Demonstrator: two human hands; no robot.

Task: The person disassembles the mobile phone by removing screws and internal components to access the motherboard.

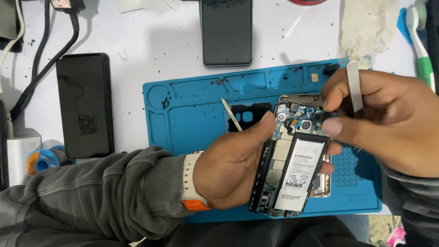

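At the left edge of the white counter (137, 68) black cables (41, 59) run down beside a dark phone (85, 105) lying face up, with a blue spool (43, 160) just below its lower left corner. A second dark phone (227, 32) lies near the counter's far edge, above the blue work mat (192, 119). On the mat, a thin pale pry stick (232, 115) rests beside a small black frame part (249, 116).

The left hand (233, 167), in a grey sleeve with a white and orange wristband (193, 183), holds the opened phone (292, 160) above the middle of the mat. Its fingers are clamped on the phone, thumb along the left side and fingertips showing at the right. The phone's back is off, showing the white battery (299, 174) and the circuit board (297, 119) with its camera module.

The right hand (388, 123) hovers over the phone's top end, its fingers closed on metal tweezers (354, 87), whose tips are hidden behind the fingers. At the counter's right edge lie a crumpled pale cloth (366, 27) and a green and white toothbrush (423, 50).
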